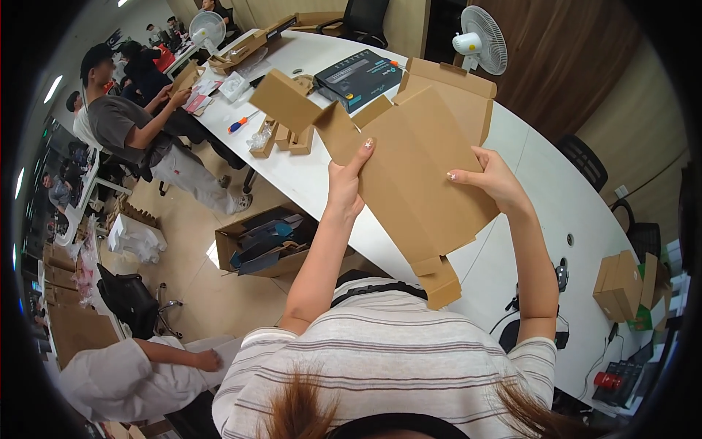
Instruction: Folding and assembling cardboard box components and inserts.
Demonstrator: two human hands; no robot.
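Between both hands I hold a partly unfolded brown cardboard box (420, 175), its flaps sticking out at the upper left and toward my waist. My left hand (349, 179) grips its left side with the thumb lying on the face. On the right side my right hand (496, 179) pinches the edge, thumb on top and the other fingers behind the card. The cardboard is tilted above the white table (512, 256). Just beyond it another open brown carton (457, 91) lies on the table.
Further back are a dark printed box (358, 77), small brown cartons (281, 139), a screwdriver (239, 124) and a white fan (479, 44). An open carton of dark packaging (270, 241) stands on the floor at left. More cartons (618, 285) sit at right. Other people stand and sit at left.
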